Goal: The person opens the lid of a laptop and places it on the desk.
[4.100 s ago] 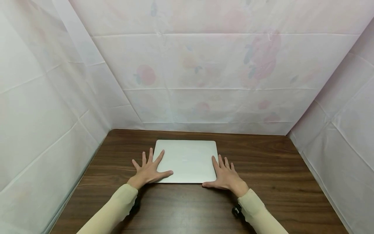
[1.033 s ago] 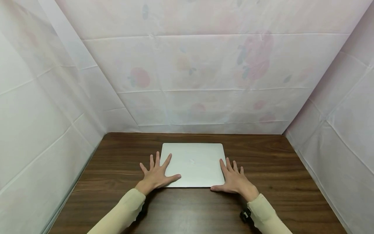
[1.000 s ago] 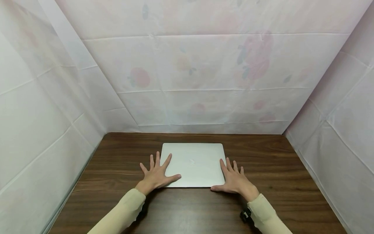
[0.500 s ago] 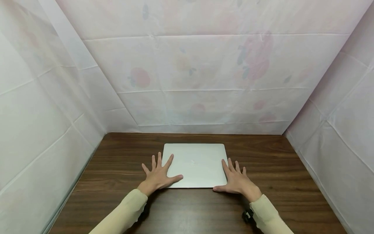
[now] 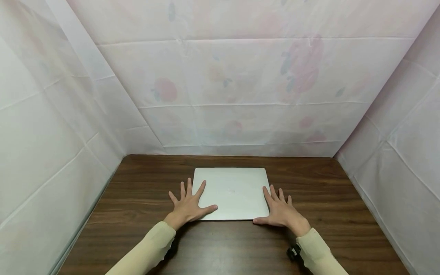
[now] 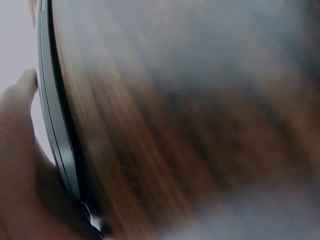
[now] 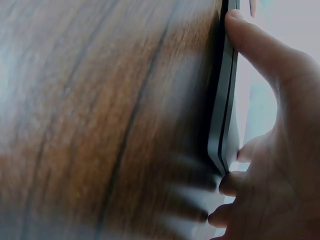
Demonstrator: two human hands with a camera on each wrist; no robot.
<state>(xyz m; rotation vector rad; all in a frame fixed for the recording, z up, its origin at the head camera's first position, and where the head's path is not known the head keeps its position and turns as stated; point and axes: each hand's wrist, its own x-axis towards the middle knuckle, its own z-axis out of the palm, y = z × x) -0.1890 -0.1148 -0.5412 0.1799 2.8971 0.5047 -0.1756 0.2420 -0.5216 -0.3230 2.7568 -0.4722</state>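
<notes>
A closed silver laptop [image 5: 237, 191] lies flat near the table's back, a faint logo on its lid. My left hand [image 5: 187, 208] covers its front left corner with fingers spread; thumb and index finger lie on the lid, the other fingers point past the left edge. At the front right corner is my right hand [image 5: 280, 212], its index finger along the right edge and its thumb against the front edge. In the right wrist view that thumb [image 7: 260, 45] touches the laptop's side. The left wrist view shows the left thumb [image 6: 22, 85] over the laptop's edge [image 6: 52, 100].
The dark wood-grain table [image 5: 220, 248] stretches around the laptop. A pale fruit-print cloth [image 5: 240, 88] hangs behind it, with white cloth at both sides. A small black device [image 5: 293, 252] sits at the right wrist, below the cream sleeve [image 5: 316, 246].
The laptop has slid a little to the right along the table, with both hands travelling alongside it. Their spread fingers look the same. The head view has shifted slightly.
</notes>
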